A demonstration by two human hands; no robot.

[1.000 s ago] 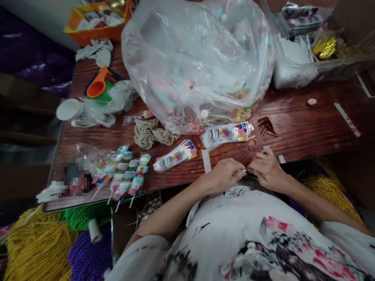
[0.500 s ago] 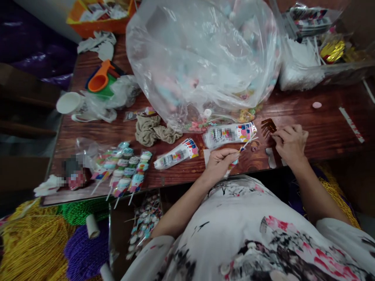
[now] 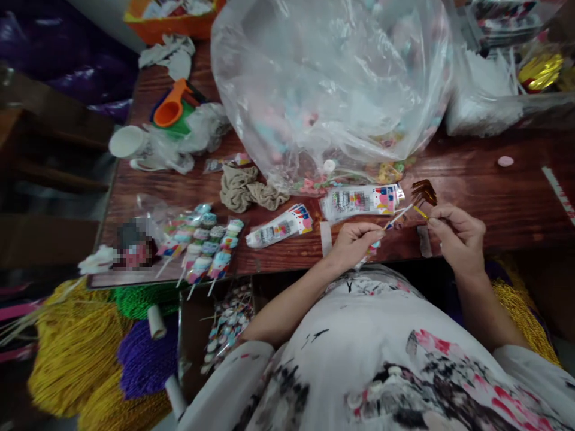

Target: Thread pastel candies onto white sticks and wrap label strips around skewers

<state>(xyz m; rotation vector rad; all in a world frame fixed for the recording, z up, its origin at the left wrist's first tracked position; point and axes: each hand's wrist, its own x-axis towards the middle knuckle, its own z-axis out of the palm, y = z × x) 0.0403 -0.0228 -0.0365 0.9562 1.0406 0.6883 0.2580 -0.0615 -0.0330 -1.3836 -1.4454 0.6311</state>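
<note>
My left hand (image 3: 353, 244) pinches the gathered neck of a bagged marshmallow skewer (image 3: 374, 245). Its white stick (image 3: 404, 212) points up and to the right, while most of the bag is hidden under the hand. Between the thumb and fingers of my right hand (image 3: 460, 236) is a short gold twist tie (image 3: 420, 212), its free end close to the stick but apart from it. Just beyond lies a fanned stack of gold ties (image 3: 424, 190). Printed clear bags (image 3: 354, 201) lie in a pile above my left hand.
A large clear sack (image 3: 332, 84) of sweets fills the back of the table. Several bagged skewers (image 3: 209, 245) lie at the front left, near a second group of bags (image 3: 281, 226) and a beige cloth (image 3: 247, 188). At the back right, a bin holds white sticks (image 3: 485, 90).
My right hand has come away from the stack of gold ties with one tie and moved closer to my left hand. The view has shifted slightly; my left hand keeps its hold.
</note>
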